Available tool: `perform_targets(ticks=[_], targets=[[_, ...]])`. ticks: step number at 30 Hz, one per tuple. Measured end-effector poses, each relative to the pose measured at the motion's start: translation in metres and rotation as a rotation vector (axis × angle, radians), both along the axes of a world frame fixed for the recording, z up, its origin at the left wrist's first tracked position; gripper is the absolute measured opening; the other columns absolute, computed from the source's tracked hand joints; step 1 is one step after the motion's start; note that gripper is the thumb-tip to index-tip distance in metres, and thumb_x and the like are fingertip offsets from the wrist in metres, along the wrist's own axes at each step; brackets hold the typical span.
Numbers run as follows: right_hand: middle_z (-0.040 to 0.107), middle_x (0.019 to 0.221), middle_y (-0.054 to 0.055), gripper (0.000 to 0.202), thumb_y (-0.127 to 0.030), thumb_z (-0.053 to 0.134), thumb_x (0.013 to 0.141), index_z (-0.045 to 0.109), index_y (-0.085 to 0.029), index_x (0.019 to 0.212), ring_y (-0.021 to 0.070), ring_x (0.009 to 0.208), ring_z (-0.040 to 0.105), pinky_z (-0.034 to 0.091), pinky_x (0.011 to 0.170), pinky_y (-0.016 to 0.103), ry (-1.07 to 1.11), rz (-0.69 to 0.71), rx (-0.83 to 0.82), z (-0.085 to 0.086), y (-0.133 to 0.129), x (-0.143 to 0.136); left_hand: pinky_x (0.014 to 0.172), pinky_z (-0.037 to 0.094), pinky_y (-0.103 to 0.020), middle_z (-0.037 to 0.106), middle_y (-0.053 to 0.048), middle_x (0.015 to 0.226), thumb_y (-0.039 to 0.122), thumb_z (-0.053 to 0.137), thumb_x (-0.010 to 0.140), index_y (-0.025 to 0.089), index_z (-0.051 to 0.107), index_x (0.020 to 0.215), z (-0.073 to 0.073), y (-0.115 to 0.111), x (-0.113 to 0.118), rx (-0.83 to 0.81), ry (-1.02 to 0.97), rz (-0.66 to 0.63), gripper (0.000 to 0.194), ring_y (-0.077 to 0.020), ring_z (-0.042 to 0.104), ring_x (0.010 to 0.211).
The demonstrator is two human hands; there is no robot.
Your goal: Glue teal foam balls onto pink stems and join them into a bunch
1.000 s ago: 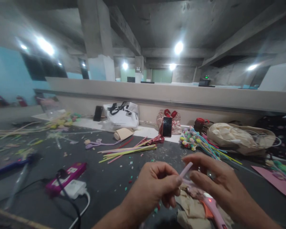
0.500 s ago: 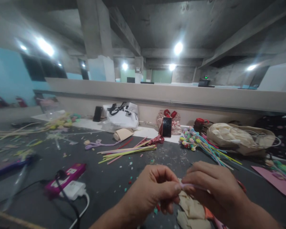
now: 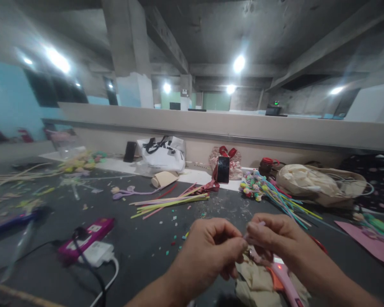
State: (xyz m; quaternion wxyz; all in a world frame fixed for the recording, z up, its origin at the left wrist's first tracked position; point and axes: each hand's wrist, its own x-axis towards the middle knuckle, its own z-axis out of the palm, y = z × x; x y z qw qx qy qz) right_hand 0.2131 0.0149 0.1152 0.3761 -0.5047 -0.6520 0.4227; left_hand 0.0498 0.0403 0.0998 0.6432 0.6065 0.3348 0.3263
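My left hand (image 3: 211, 249) is closed in a pinch on one end of a thin pale lilac strip (image 3: 246, 237) at the lower centre. Just to its right, my right hand (image 3: 272, 238) pinches the same strip, and its tip sticks up above the fingers. The fingertips of both hands almost meet. Below my right hand lies a pink tool (image 3: 286, 281) with a red light, resting on folded beige cloth (image 3: 254, 283) beside an orange piece. My fingers hide much of the strip.
Coloured strips (image 3: 173, 200) lie ahead, left of a propped phone (image 3: 223, 169). A bundle of colourful stems (image 3: 259, 187) is at right. A magenta power strip (image 3: 86, 239) with a white charger sits at left; a white bag (image 3: 163, 155) stands behind.
My right hand has turned and its fingers have closed into a pinch near my left fingertips. The pink tool beneath it now shows more fully.
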Motion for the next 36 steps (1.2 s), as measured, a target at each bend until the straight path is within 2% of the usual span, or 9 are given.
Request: perform_targets(ticks=[4, 6, 9, 16, 22, 24, 29, 33, 36], targets=[[0.054, 0.096, 0.007, 0.037, -0.033, 0.053, 0.075, 0.045, -0.022, 0.109, 0.017, 0.076, 0.052, 0.041, 0.062, 0.027, -0.408, -0.085, 0.639, 0.003, -0.003, 0.014, 0.034, 0.033, -0.013, 0.055, 0.003, 0.05, 0.029, 0.056, 0.068, 0.014, 0.052, 0.063, 0.004, 0.004, -0.002, -0.138, -0.095, -0.05, 0.016, -0.0045, 0.046, 0.036], [0.053, 0.103, 0.009, 0.039, -0.024, 0.057, 0.073, 0.046, -0.021, 0.11, 0.0191, 0.086, 0.051, 0.041, 0.07, 0.03, -0.574, -0.004, 0.93, 0.003, -0.002, 0.019, 0.033, 0.032, -0.013, 0.055, 0.003, 0.049, 0.028, 0.056, 0.068, 0.013, 0.052, 0.062, 0.004, 0.005, -0.002, -0.184, -0.13, -0.076, 0.016, -0.0042, 0.046, 0.035], [0.06, 0.085, 0.006, 0.02, -0.017, 0.055, 0.075, 0.055, -0.019, 0.095, 0.0154, 0.075, 0.054, 0.042, 0.064, 0.027, -0.679, 0.119, 1.069, 0.003, 0.002, 0.02, 0.034, 0.033, -0.012, 0.056, 0.003, 0.049, 0.027, 0.058, 0.067, 0.014, 0.053, 0.064, 0.002, 0.005, -0.002, -0.231, -0.16, -0.121, 0.014, -0.0039, 0.046, 0.035], [0.054, 0.059, 0.001, 0.018, -0.02, 0.044, 0.08, 0.054, -0.017, 0.066, 0.0106, 0.054, 0.048, 0.036, 0.05, 0.022, -0.516, 0.1, 0.721, 0.004, -0.008, 0.008, 0.038, 0.034, -0.016, 0.053, 0.003, 0.053, 0.032, 0.057, 0.068, 0.015, 0.056, 0.066, 0.0, 0.002, -0.001, -0.06, -0.083, -0.123, 0.017, -0.0061, 0.047, 0.04], [0.042, 0.045, -0.004, 0.03, -0.027, 0.043, 0.078, 0.046, -0.015, 0.051, 0.0075, 0.044, 0.036, 0.027, 0.042, 0.019, 0.095, 0.009, -0.02, -0.011, -0.006, -0.004, 0.057, 0.037, -0.02, 0.058, -0.003, 0.06, 0.027, 0.045, 0.078, 0.016, 0.064, 0.071, 0.002, -0.003, -0.005, 0.785, 0.261, 0.051, 0.024, -0.0101, 0.05, 0.056], [0.04, 0.043, -0.005, 0.03, -0.028, 0.044, 0.077, 0.046, -0.014, 0.051, 0.0062, 0.04, 0.032, 0.024, 0.04, 0.019, 0.255, 0.032, -0.131, -0.014, -0.003, -0.006, 0.059, 0.037, -0.02, 0.06, -0.004, 0.062, 0.027, 0.042, 0.079, 0.016, 0.065, 0.074, 0.002, -0.004, -0.004, 0.884, 0.305, 0.065, 0.026, -0.0111, 0.051, 0.059], [0.045, 0.048, -0.003, 0.035, -0.032, 0.04, 0.081, 0.048, -0.015, 0.053, 0.0088, 0.046, 0.04, 0.031, 0.045, 0.02, 0.055, -0.001, 0.012, -0.008, -0.001, 0.0, 0.048, 0.037, -0.019, 0.055, 0.001, 0.058, 0.032, 0.043, 0.078, 0.02, 0.062, 0.077, 0.001, -0.002, 0.0, 0.401, 0.19, 0.037, 0.023, -0.0082, 0.049, 0.049], [0.058, 0.08, 0.004, 0.017, -0.028, 0.043, 0.08, 0.057, -0.019, 0.085, 0.0155, 0.069, 0.053, 0.042, 0.056, 0.024, -0.378, -0.181, 0.601, 0.001, -0.001, 0.017, 0.037, 0.032, -0.016, 0.053, 0.004, 0.053, 0.034, 0.05, 0.072, 0.017, 0.056, 0.073, 0.005, 0.002, 0.001, 0.01, 0.032, -0.015, 0.019, -0.0055, 0.045, 0.038], [0.056, 0.1, 0.008, 0.031, -0.019, 0.053, 0.075, 0.051, -0.02, 0.105, 0.0187, 0.088, 0.053, 0.044, 0.07, 0.028, -0.617, -0.018, 0.954, 0.003, 0.002, 0.023, 0.036, 0.032, -0.015, 0.055, 0.003, 0.051, 0.035, 0.055, 0.069, 0.015, 0.054, 0.068, 0.006, 0.005, 0.002, -0.092, -0.036, -0.074, 0.02, -0.0052, 0.046, 0.037]])
